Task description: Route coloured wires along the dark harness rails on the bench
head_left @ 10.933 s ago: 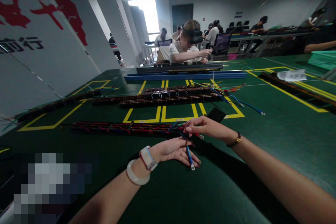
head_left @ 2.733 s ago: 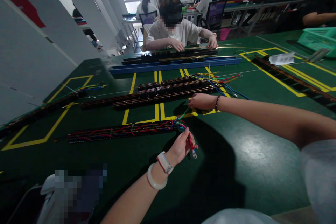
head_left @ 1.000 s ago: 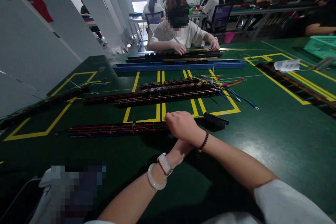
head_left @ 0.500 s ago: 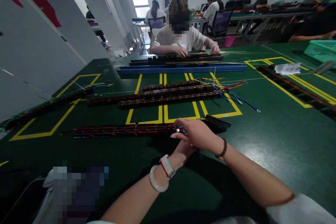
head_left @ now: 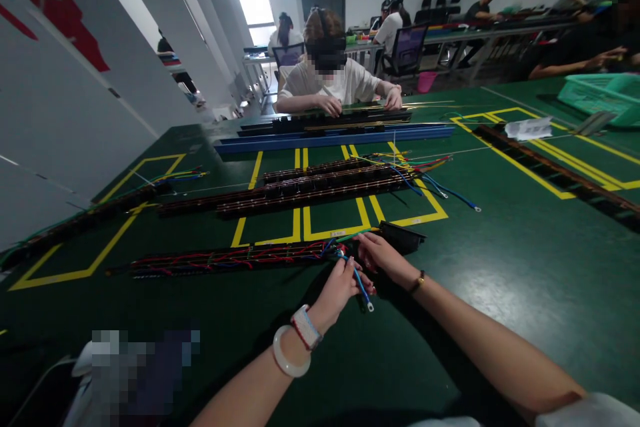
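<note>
Directly in front of me lies a long black rail assembly (head_left: 235, 258) with red and blue wires running along it. My left hand (head_left: 336, 290) is closed around a blue cable (head_left: 363, 290) at the assembly's right end, and the cable's metal ring terminal (head_left: 370, 307) hangs free below the fingers. My right hand (head_left: 384, 257) is to the right of it, fingertips pinched on a green wire (head_left: 349, 237) that comes from the same end. Just behind the right hand sits a black end piece (head_left: 403, 237). Some fingers of the right hand are partly hidden.
Several similar rail assemblies (head_left: 300, 187) with loose cables lie across yellow tape on the green table (head_left: 475, 267). Blue rails (head_left: 330, 139) lie beyond, where a co-worker (head_left: 325, 80) handles parts. A green basket (head_left: 600, 99) and white paper (head_left: 529, 128) are at the right.
My hands, crossed and overlapping before, have moved apart. The blue cable now shows in my left hand, pointing toward me, and the right hand has moved to the green wire. The view has shifted slightly.
</note>
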A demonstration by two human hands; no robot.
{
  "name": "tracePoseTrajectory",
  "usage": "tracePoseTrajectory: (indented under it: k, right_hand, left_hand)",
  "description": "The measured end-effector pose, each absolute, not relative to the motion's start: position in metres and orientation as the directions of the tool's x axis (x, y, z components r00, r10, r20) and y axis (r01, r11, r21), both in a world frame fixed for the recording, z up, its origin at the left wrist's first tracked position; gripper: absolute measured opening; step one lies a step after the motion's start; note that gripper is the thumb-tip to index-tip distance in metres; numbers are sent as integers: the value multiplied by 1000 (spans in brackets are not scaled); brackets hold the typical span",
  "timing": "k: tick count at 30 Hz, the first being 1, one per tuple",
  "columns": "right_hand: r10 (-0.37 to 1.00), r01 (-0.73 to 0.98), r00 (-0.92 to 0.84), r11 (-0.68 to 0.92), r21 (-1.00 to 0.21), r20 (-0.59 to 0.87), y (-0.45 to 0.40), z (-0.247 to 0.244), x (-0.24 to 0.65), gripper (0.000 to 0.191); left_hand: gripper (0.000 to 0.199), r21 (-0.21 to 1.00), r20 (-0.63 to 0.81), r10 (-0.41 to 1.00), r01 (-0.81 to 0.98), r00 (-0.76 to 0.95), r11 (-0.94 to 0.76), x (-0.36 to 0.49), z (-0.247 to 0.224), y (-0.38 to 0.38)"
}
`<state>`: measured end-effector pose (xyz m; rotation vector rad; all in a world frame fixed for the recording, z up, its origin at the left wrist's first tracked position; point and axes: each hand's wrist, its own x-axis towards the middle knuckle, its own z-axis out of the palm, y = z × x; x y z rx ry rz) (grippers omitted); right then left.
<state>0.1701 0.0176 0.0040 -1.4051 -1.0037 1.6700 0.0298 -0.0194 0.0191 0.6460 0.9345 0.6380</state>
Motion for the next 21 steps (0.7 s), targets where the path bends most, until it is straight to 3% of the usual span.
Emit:
tracePoseTrajectory:
  k: [6, 13, 17, 21]
  right_hand:
    - [880, -262, -210, -471, -842, -426, 30, 1, 175, 36]
    - [878, -355, -272, -472, -807, -394, 31, -6, 179, 39]
    - [885, -378, -275, -459, -804, -376, 32, -10, 179, 41]
    - [886, -390, -273, -458, -799, -374, 32, -14, 180, 41]
  left_hand:
    - [32, 791, -589, 650, 176, 481, 587, 21, 31, -10]
    - [31, 687, -725, 456, 487, 517, 540, 4, 36, 12]
    - [31, 622, -780, 322, 606, 537, 496, -8, 43, 29]
    - [34, 633, -772, 295, 639, 563, 437, -18, 44, 39]
